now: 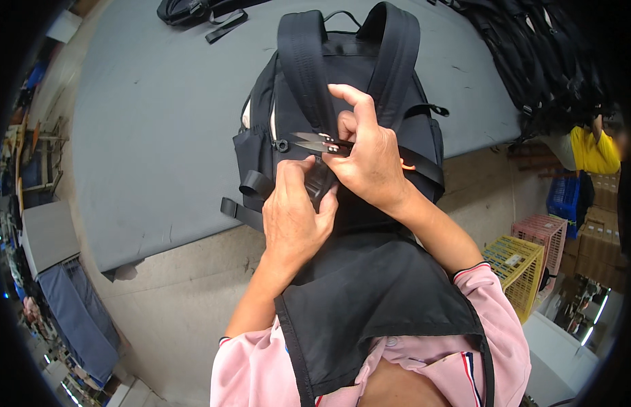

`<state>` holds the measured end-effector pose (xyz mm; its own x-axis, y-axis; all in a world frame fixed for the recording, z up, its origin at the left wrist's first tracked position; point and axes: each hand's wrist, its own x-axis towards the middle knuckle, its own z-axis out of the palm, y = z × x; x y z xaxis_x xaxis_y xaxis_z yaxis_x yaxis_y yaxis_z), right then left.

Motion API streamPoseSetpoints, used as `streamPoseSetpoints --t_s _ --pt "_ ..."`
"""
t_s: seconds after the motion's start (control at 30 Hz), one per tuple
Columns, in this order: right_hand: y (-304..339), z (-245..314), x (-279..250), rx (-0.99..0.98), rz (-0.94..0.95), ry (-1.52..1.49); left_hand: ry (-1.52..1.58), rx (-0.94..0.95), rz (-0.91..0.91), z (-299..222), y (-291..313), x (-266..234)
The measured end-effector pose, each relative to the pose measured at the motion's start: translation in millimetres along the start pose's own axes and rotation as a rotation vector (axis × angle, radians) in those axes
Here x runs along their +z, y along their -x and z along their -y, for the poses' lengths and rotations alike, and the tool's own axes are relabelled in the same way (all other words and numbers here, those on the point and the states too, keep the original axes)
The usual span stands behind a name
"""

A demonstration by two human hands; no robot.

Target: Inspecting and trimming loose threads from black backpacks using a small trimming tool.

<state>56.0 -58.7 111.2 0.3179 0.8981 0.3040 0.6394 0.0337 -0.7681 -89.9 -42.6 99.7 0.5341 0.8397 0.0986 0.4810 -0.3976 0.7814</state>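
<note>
A black backpack lies on the grey table with its two padded shoulder straps facing up. My left hand is closed on a black strap buckle at the lower end of one shoulder strap. In my right hand is a pair of thread snips, blades pointing left, just above the buckle. The right index finger is raised and bent away from the snips. Near the blade tips, a round zipper pull hangs at the bag's side. Loose webbing ends stick out at the lower left.
The grey tabletop spreads around the bag. Another black bag lies at the far edge, and a pile of black bags at the far right. Yellow and pink crates stand right, near a person in yellow.
</note>
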Motion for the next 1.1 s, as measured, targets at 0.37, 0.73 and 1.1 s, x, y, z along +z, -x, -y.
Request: streamPoseSetpoints --t_s 0.37,0.73,1.1 --pt "-25.7 -24.5 5.9 0.514 0.411 -1.387 0.220 0.668 0.077 -24.8 -37.4 -8.4" --pt "16.6 -3.8 -28.0 0.117 -0.008 -0.200 0.983 -0.355 0.036 -13.1 -47.0 -14.0" --pt "13.9 6.3 -42.4 -0.364 -0.125 0.352 0.947 -0.388 0.035 -21.2 -44.2 -13.9"
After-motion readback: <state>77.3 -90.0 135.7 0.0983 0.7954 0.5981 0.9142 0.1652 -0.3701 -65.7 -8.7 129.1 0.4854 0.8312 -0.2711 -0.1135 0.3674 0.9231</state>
